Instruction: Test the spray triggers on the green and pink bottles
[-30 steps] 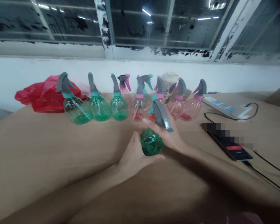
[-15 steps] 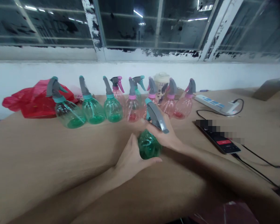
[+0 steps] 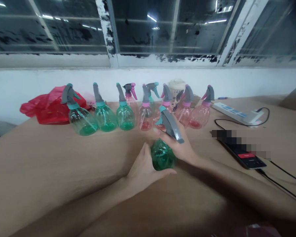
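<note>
A green see-through spray bottle (image 3: 163,157) with a grey and teal trigger head stands upright on the table in front of me. My left hand (image 3: 144,166) is cupped round the left side of its body, thumb along the near side. My right hand (image 3: 181,144) is wrapped about the neck, just under the spray head; some of its fingers are hidden behind the head. Beyond my hands stands a row of similar bottles: green ones such as a green spray bottle (image 3: 125,119) on the left, and pink ones such as a pink spray bottle (image 3: 199,117) on the right.
A red plastic bag (image 3: 51,110) lies at the back left. Behind the row stands a lidded paper cup (image 3: 177,89). To the right are a white power strip (image 3: 234,113), a phone (image 3: 246,158) with cables, and a cardboard piece (image 3: 293,98). A white wall and windows close off the back.
My view has turned slightly left, so everything appears shifted to the right. Both hands keep their hold on the green spray bottle, with no clear movement of it on the table.
</note>
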Action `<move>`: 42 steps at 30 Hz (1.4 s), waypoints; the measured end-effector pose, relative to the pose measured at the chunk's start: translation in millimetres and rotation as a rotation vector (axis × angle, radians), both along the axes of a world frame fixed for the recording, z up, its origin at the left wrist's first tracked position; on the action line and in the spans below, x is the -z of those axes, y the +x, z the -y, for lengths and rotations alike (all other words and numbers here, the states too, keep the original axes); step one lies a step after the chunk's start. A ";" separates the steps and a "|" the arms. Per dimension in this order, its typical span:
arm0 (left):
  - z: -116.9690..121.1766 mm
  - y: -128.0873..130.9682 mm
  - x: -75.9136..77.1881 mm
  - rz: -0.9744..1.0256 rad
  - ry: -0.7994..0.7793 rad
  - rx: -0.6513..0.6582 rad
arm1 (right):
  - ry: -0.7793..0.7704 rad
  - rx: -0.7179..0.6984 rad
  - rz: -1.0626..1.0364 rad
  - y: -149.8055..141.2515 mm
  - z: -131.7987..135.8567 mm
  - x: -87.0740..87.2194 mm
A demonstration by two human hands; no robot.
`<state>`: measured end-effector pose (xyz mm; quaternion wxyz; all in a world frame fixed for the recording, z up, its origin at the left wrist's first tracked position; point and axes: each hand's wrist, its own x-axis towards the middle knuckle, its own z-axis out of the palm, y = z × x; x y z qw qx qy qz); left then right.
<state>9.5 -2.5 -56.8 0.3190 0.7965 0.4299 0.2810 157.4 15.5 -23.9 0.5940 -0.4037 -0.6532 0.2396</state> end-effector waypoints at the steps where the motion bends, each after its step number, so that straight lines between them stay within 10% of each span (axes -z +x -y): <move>1: 0.4 -0.1 -0.4 0.003 0.000 0.002 | -0.005 -0.005 -0.002 -0.1 0.4 0.1; 42: 0.1 -4.3 2.9 0.049 0.052 0.079 | -0.035 0.006 0.038 0.0 6.4 -2.9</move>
